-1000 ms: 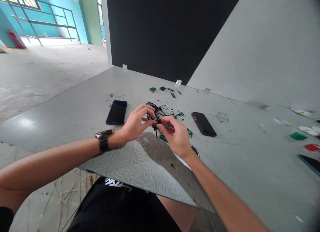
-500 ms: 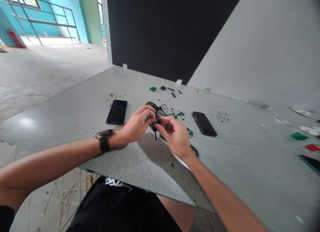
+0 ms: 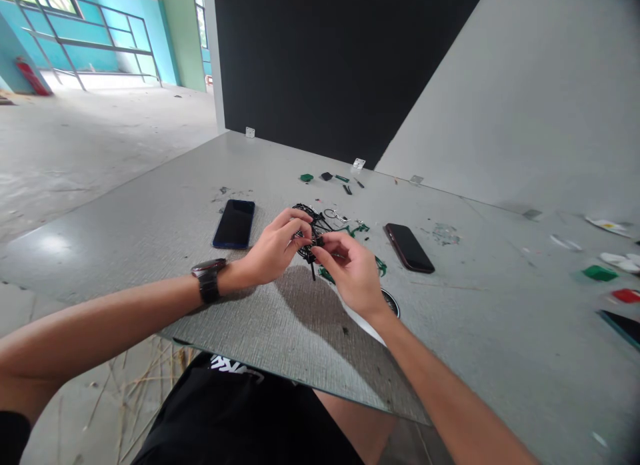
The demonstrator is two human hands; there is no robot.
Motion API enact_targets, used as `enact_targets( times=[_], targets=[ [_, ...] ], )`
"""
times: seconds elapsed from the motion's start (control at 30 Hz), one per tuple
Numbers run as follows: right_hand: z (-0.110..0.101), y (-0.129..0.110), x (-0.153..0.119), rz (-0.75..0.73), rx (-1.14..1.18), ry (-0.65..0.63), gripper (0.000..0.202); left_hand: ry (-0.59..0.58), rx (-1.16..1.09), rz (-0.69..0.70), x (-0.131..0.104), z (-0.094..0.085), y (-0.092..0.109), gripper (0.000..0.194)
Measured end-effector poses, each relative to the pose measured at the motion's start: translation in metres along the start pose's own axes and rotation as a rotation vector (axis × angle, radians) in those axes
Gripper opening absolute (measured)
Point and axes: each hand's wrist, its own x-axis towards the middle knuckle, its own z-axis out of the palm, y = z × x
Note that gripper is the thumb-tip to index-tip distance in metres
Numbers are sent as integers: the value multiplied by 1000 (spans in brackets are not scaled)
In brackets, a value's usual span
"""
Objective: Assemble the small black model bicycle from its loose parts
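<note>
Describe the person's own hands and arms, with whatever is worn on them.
The left hand and right hand are gloveless. The left wrist bears a dark, black-banded watch; the right wrist has nothing on it. A black sleeve edges the left arm; no right sleeve shows.

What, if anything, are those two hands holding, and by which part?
A small black spoked piece: the left hand has it around the middle, the right hand pinches its right side. Fingers hide the exact spots.
</note>
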Motion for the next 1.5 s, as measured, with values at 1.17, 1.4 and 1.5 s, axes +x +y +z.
enact_targets(
  times=[1.17, 1.4, 1.5],
  targets=[
    [-8, 9, 7, 39, -38, 50, 30, -31, -1, -102, -3, 0, -5, 31],
    [-16, 16, 12, 81, 3, 137, 37, -181, -404, -450, -1, 7, -9, 20],
    [-16, 16, 10, 38, -53, 119, 40, -105, -569, -581, 2, 8, -10, 18]
  ],
)
